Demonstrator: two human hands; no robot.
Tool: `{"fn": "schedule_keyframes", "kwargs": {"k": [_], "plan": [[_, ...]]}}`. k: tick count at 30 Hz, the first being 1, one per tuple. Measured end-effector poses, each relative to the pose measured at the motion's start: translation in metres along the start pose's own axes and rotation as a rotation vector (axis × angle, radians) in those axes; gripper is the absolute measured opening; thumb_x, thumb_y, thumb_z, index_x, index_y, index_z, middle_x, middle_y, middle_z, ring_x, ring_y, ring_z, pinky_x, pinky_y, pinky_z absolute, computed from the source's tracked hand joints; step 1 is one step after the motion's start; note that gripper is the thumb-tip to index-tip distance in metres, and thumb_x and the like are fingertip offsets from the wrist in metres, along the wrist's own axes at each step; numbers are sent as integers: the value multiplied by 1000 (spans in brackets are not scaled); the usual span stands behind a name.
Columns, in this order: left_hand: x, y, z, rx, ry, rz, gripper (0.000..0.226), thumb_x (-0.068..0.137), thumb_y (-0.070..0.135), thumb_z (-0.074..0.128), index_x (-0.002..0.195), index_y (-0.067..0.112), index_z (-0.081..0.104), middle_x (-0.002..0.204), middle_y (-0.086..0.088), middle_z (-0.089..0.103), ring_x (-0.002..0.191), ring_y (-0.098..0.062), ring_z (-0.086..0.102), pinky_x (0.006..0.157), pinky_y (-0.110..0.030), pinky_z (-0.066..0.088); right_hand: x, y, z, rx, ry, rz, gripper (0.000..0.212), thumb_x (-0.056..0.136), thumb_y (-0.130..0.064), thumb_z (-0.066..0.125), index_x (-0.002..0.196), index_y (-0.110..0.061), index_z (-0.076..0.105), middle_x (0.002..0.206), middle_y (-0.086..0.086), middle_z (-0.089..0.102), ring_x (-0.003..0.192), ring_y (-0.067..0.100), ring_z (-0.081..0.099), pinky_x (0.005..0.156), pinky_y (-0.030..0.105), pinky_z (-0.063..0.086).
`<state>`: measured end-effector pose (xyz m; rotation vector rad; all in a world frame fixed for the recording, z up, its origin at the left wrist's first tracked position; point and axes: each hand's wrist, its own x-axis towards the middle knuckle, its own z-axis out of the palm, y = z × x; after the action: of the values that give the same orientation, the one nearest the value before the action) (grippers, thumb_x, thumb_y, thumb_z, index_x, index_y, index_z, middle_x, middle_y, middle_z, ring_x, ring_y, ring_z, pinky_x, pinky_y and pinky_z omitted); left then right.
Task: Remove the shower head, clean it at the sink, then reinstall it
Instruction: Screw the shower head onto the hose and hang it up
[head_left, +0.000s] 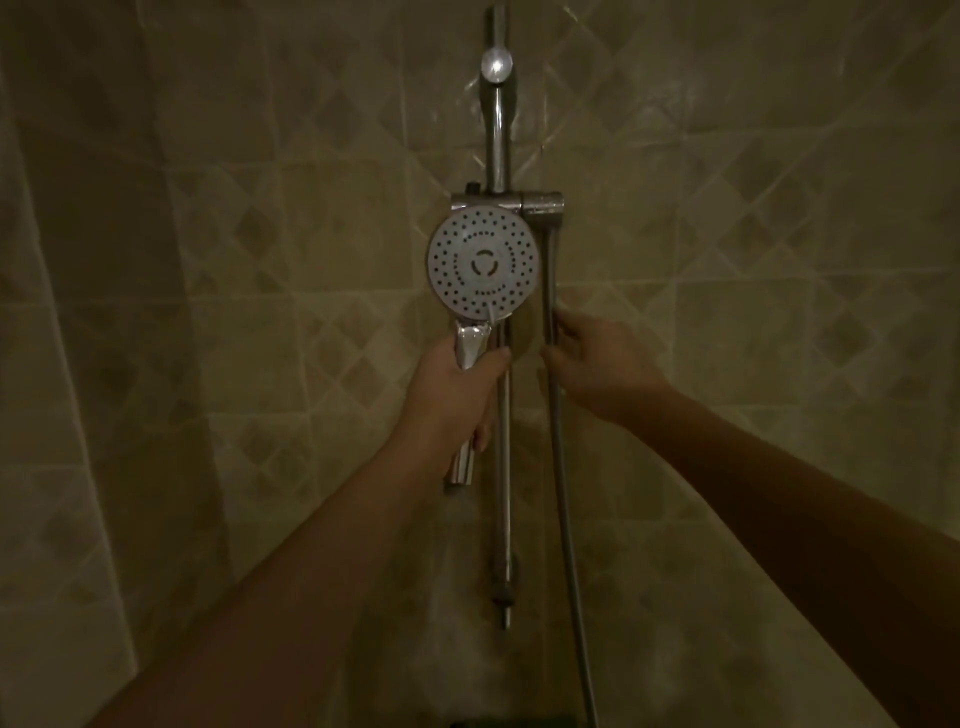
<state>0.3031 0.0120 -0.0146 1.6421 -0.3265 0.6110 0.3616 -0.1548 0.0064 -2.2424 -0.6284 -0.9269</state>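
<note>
Shower head (483, 266): round, pale face dotted with dark nozzle holes, turned toward the camera — upright, high against the tiled wall, just left of the hose.
Handle (470, 353): chrome, running down from the face, its lower end free.
Hose (558, 441): metal, hanging from the bracket — trailing down to the right.

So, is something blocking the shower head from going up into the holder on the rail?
Nothing visible blocks it. The left hand holds the shower head by its handle just below the holder. The hose, pinched in the right hand, hangs on the right side of the rail, clear of that path.
</note>
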Motion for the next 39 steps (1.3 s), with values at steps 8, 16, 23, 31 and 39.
{"fn": "schedule_keyframes", "kwargs": {"k": [8,16,23,31,39], "plan": [[52,24,-6,-40,-45,98,23,103,16,59,85,11,47,49,-7,45,33,-18,39,35,-24,35,76,-7,-15,110,186,100,37,91,-34,62,123,-17,51,82,-11,59,70,-3,55,55,17,39],[65,26,-8,-28,-80,127,24,104,13,58,82,11,48,46,-4,46,31,-15,40,34,-23,35,96,-9,-21,178,176,45,53,90,-30,65,134,-12,42,91,1,65,79,11,64,63,27,49],[68,27,-4,-38,-95,99,22,103,16,60,84,13,49,50,-4,47,34,-18,40,35,-25,36,106,-8,-23,273,206,-26,54,86,-6,69,132,-16,44,104,-3,62,76,1,64,52,7,48],[68,28,-2,-18,-90,111,23,102,17,60,84,12,47,51,-5,46,35,-19,39,36,-26,35,111,-4,-23,354,280,6,63,81,-9,76,133,-21,41,91,-9,64,70,-5,64,50,5,45],[63,23,1,-2,-84,105,16,102,17,62,91,11,51,50,-5,47,34,-16,40,34,-25,36,107,-2,-51,276,77,-147,42,87,-14,71,118,-33,52,97,2,72,76,12,72,71,37,62]]}}
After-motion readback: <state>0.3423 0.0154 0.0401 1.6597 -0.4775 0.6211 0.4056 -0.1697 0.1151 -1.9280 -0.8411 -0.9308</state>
